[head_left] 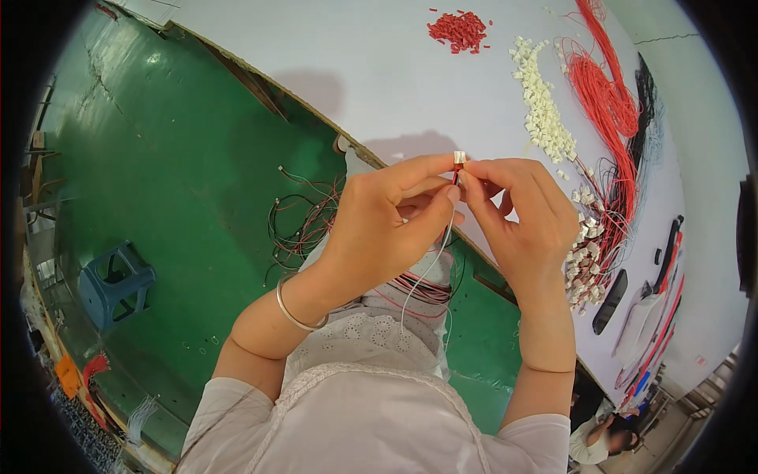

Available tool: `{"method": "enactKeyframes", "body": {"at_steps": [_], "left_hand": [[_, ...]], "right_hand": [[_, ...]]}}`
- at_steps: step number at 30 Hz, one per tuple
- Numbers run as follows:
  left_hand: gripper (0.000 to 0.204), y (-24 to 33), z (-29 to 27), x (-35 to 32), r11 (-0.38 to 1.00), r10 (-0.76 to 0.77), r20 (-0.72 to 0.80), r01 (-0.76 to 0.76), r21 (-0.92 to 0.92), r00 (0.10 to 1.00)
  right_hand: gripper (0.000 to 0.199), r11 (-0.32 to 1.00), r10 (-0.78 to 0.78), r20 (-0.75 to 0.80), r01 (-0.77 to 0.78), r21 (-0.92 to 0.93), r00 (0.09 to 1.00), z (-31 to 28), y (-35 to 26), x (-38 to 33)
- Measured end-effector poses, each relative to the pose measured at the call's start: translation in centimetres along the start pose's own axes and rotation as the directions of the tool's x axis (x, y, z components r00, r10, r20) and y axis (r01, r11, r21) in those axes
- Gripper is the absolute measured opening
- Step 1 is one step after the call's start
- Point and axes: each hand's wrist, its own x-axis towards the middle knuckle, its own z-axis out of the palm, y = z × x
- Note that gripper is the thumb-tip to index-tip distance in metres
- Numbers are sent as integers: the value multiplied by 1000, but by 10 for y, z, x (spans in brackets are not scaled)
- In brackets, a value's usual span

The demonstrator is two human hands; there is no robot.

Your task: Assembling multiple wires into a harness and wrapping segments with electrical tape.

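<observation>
A small white plug connector stands upright between my fingertips, near the table's edge. Red and dark wire ends sit just below it, and a thin white wire hangs from there toward my lap. My left hand pinches the wires and the connector's left side between thumb and index finger. From the other side, the thumb and index finger of my right hand close on the same connector. Which fingertip bears on the wires and which on the housing is partly hidden. A bundle of wires lies across my lap.
The white table carries red small parts, loose white connectors, red wire, black wire and wired connectors. A black phone-like object lies near the right edge. A blue stool stands left. Another person sits far right.
</observation>
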Motion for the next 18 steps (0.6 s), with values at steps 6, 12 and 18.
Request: {"method": "enactKeyframes", "body": {"at_steps": [6,12,18], "left_hand": [[31,3,0,0,1000,26,45,-26,2,999],[26,2,1,1,996,4,77,3,-90,997],[20,15,-2,0,972,-181,131,197,-124,975]], "right_hand": [[13,998,-58,-71,56,-17,996,-2,4,-4],[14,991,90,6,-90,97,996,-11,-2,1],[23,868,304,159,-342,361,939,-21,2,-2]]}}
